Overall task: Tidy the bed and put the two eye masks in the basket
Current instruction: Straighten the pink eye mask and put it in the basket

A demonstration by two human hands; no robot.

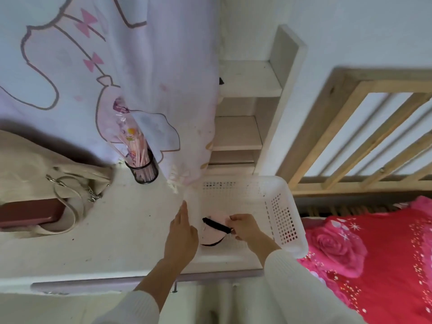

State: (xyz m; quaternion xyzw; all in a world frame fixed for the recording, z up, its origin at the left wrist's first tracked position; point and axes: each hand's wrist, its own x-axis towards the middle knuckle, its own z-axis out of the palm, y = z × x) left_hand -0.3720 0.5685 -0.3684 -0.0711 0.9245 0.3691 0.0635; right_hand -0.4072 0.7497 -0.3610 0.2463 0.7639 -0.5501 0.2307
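Far left on the counter [105,230], a beige bag [35,169] slumps over a dark red case [28,212], well clear of the action, and just beside it a black mesh holder [145,170] stands with a packet of pink sticks poking out, tucked under the hanging cartoon curtain [93,66]. Now to the middle: the left hand [182,232] lies flat against the near-left wall of the white basket [280,206], fingers [183,208] stretched out and holding nothing, most likely to keep the light plastic from sliding. Inside the basket sits a pink eye mask [214,232], black strap across it, resting on the basket floor. The right hand [245,228] reaches in over the rim, its fingers [232,219] pinched closed on the strap end, which looks like a careful lowering-in or a final straightening. Only one mask is clearly visible here; whether a second lies beneath it I cannot tell. Further right, the wooden bed rail [350,136] rises behind, and the red rose-print bedding [374,253] is just beside the basket, so the bed tidying may remain to be judged.
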